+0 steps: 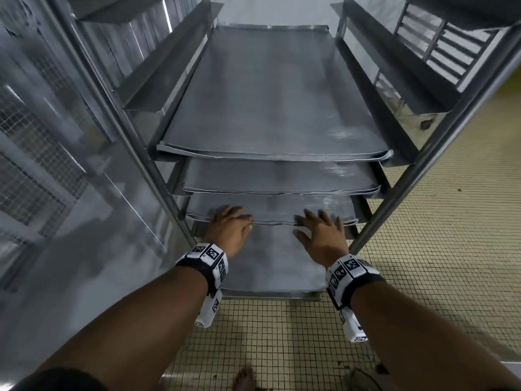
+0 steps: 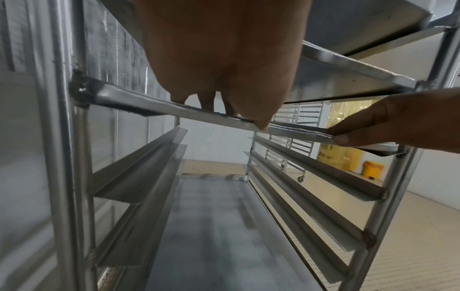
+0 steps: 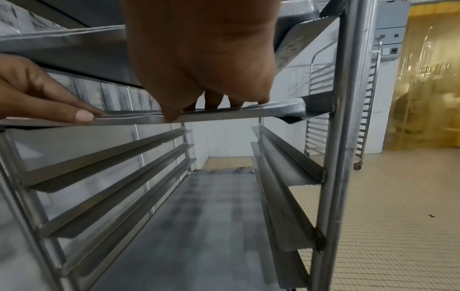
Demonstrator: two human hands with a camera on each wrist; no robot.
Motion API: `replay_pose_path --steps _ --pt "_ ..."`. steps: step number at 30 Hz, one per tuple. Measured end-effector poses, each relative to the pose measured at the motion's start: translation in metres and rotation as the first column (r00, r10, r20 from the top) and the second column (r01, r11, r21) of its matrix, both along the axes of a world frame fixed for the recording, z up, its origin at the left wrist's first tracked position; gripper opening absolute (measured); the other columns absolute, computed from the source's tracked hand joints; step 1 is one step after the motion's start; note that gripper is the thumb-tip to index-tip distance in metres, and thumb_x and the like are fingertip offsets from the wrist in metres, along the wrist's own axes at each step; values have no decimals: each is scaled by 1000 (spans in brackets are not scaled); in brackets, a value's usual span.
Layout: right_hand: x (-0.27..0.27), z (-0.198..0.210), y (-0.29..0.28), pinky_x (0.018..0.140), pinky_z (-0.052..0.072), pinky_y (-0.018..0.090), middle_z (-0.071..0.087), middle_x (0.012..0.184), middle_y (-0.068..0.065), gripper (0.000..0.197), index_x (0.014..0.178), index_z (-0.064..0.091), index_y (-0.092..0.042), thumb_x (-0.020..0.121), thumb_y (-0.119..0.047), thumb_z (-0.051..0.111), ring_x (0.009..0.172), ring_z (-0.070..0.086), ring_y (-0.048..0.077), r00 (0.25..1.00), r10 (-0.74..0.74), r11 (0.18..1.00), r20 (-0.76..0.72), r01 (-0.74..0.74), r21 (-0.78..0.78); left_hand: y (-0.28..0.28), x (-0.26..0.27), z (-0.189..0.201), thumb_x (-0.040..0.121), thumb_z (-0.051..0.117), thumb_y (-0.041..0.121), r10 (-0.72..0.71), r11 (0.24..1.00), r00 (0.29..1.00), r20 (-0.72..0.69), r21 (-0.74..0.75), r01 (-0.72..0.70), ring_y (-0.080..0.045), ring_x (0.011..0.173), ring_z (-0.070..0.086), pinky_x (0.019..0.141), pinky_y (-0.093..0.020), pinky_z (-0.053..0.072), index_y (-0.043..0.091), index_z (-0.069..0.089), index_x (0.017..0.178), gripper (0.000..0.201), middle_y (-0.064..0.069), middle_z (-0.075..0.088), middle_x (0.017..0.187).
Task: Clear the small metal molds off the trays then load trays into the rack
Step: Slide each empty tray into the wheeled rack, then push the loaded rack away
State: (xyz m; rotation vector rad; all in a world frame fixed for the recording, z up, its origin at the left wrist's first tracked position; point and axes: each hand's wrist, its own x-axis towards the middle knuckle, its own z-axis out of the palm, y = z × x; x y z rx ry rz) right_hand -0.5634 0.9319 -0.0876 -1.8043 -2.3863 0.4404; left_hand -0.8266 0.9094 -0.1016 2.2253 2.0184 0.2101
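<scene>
A flat metal tray [image 1: 270, 206] sits on the third runner level of the steel rack [image 1: 439, 148], its front rim sticking out a little. My left hand [image 1: 229, 224] lies over the rim's left part, fingers on top and thumb against the edge [image 2: 261, 126]. My right hand [image 1: 321, 230] holds the right part with spread fingers on top and its thumb under the rim [image 2: 343, 139]. The right wrist view shows the same rim [image 3: 273, 110] between both hands. No small molds are in view.
Two more trays [image 1: 270, 108] [image 1: 282, 176] rest on the levels above, and another [image 1: 270, 263] lies low in the rack. A metal wall panel [image 1: 56, 165] stands close on the left. A second rack [image 3: 368, 98], a yellow strip curtain [image 3: 428, 78] and a yellow bin [image 2: 372, 169] stand beyond.
</scene>
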Motion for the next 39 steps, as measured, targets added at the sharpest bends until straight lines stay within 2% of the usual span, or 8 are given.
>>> replay_pose_path --steps 5,9,11,14,19,27,32,39 --pt "41 -6 -36 122 20 50 27 161 -13 52 148 40 -35 99 -55 35 153 16 26 998 -35 995 -49 39 90 -43 -26 -3 97 36 55 7 1000 999 -44 -16 -8 -29 153 18 123 -46 13 21 41 153 66 -2 29 164" --pt "92 25 -51 94 51 46 67 120 2 63 115 67 -26 95 -68 24 112 58 27 950 -295 943 -99 306 130 -73 -72 31 94 35 62 236 965 966 108 88 -245 -33 115 62 93 -42 54 17 72 114 61 -9 70 120" --pt "115 54 -51 96 49 47 65 123 11 69 125 63 -17 96 -68 27 115 57 34 899 -406 896 -167 427 121 -81 -95 61 93 37 65 395 900 898 192 114 -421 -36 92 67 76 -39 55 16 70 95 59 -12 73 99" --pt "140 110 -39 97 47 47 61 132 19 75 137 52 -10 95 -68 29 120 56 39 854 -450 852 -260 498 160 -81 -123 112 95 40 67 522 788 768 372 133 -601 -40 96 65 82 -42 48 7 63 101 64 -22 69 105" --pt "139 229 -10 93 47 45 63 129 22 71 142 43 -12 98 -66 29 117 60 41 855 -308 849 -417 444 285 -71 -112 229 96 37 66 328 725 715 618 320 -610 -41 108 63 93 -46 48 14 49 132 64 -20 66 120" --pt "124 377 20 89 45 48 60 120 35 66 126 43 -2 100 -62 30 109 60 49 827 -218 753 -519 480 450 -44 -84 394 103 38 53 122 633 663 739 456 -625 -40 110 59 84 -36 36 12 44 133 51 -18 62 123" --pt "116 403 28 84 46 49 63 112 34 43 110 38 -10 103 -52 29 100 62 49 801 -199 708 -565 516 482 -31 -83 417 106 34 46 103 639 633 767 437 -633 -32 88 57 77 -41 41 11 40 130 42 -14 60 107" --pt "102 377 46 73 52 51 65 88 28 35 116 27 -22 102 -54 26 75 64 46 703 -89 654 -705 576 491 -4 -78 397 105 29 50 117 518 593 797 460 -721 -50 104 60 82 -48 43 19 22 148 53 -31 60 125"
